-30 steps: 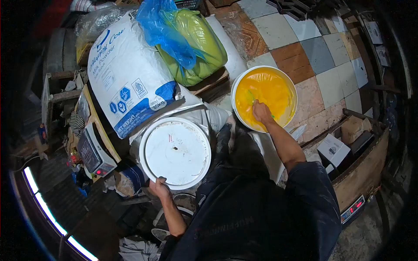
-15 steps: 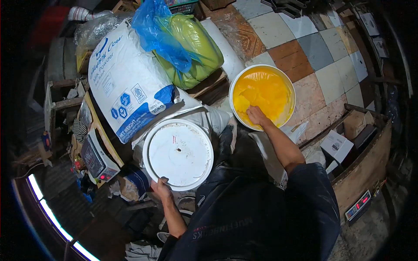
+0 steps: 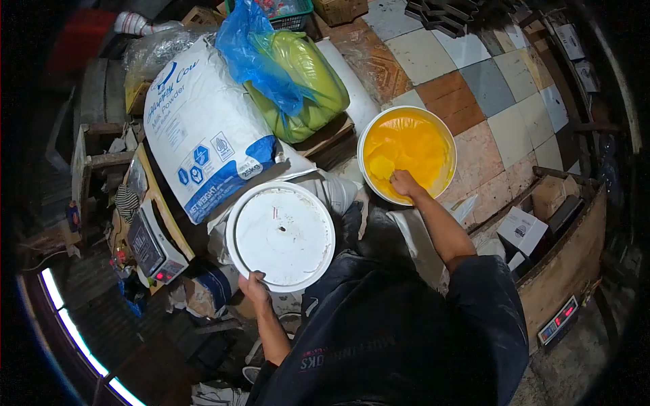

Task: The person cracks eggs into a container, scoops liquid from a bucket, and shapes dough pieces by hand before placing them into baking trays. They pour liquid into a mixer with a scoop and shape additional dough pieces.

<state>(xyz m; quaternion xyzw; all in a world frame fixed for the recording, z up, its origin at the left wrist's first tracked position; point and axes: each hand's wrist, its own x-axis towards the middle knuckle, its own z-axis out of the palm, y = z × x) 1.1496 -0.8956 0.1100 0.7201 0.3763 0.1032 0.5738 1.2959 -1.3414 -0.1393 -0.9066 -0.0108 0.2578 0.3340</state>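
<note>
Right of centre in the frame, a white bucket [image 3: 452,147] holds yellow contents [image 3: 413,145]. The right hand [image 3: 405,184] reaches in, fingers curled; whether they grip anything, I cannot tell. At lower centre, the left hand [image 3: 254,288] pinches the near rim of a round white lid [image 3: 282,237], thumb on top, fingers seemingly beneath. A milk powder sack [image 3: 203,135] leans at upper left.
</note>
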